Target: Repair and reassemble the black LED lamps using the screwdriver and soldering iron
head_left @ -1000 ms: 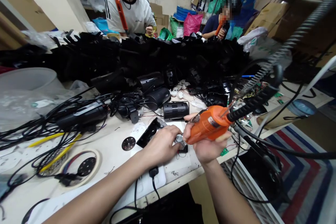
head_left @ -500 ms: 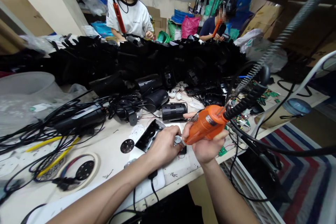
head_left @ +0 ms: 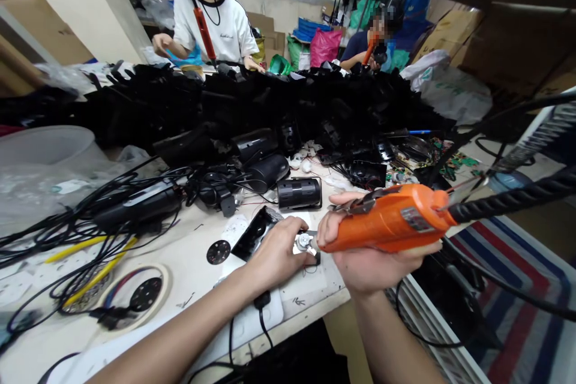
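Note:
My right hand [head_left: 373,264] is wrapped around an orange electric screwdriver [head_left: 387,222], held nearly level with its tip pointing left. That tip meets a small round silvery part [head_left: 305,241], which sits between the thumb and fingers of my left hand [head_left: 279,252]. Under my left hand lies an open black plastic casing [head_left: 249,237], which the hand grips; its middle is covered by my fingers. Just behind stands a black cylindrical housing [head_left: 299,193]. A black disc with holes [head_left: 218,252] lies left of the casing.
A heap of black plastic parts [head_left: 270,96] spans the back of the bench. Tangled black cables [head_left: 148,198], a tape roll [head_left: 164,288] and a clear tub [head_left: 49,144] are left. Circuit boards [head_left: 454,159] lie right. Two co-workers sit opposite, near hanging orange screwdrivers.
My right hand has swung the back end of the electric screwdriver to the right and down, pulling its cord along. My left hand stays on the casing. One co-worker's hand has moved out left.

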Demonstrator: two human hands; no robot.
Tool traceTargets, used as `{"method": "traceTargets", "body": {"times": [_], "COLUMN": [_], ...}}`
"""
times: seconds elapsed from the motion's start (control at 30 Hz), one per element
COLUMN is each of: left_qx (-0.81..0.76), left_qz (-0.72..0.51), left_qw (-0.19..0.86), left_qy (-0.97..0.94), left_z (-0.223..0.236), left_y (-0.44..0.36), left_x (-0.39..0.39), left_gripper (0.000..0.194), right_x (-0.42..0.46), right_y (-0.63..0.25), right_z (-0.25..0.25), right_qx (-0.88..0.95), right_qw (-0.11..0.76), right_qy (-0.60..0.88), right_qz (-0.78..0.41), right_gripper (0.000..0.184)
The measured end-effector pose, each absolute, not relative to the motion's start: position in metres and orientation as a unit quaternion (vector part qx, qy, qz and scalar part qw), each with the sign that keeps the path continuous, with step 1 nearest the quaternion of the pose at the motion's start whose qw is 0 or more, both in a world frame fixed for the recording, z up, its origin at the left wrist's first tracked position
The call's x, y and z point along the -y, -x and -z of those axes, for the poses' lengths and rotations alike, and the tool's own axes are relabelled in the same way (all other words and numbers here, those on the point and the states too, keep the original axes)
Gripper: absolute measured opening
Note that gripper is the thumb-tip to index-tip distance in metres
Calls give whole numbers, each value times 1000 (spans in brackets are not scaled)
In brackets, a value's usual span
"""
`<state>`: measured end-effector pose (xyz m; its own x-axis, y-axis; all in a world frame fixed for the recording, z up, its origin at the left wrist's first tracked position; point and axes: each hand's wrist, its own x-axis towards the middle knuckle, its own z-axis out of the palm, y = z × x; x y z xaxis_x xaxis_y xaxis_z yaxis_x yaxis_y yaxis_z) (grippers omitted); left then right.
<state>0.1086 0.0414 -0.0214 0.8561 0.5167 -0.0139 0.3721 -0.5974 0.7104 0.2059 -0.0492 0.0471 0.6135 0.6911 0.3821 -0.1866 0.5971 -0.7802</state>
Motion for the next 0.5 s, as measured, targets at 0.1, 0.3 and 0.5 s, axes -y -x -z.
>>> {"method": "traceTargets", "body": {"times": [0.1, 0.3, 0.5], "left_qx": [-243, -233, -227], "left_qz": [-99, -122, -135], "left_qw": [390, 410, 415], "left_qy": [-883, -873, -870], "left_z": [17, 20, 26], "left_y": [-103, -102, -102], "left_x": [-43, -46, -47], "left_gripper": [30, 28, 25], "right_x": [41, 24, 21], "right_y": [-200, -195, -195], "right_z": [-44, -28, -20], "right_qx": [357, 351, 344], "right_qw": [816, 785, 783], "right_qy": [343, 379, 389], "right_qz": [-299, -342, -343], "right_gripper": [73, 72, 72]}}
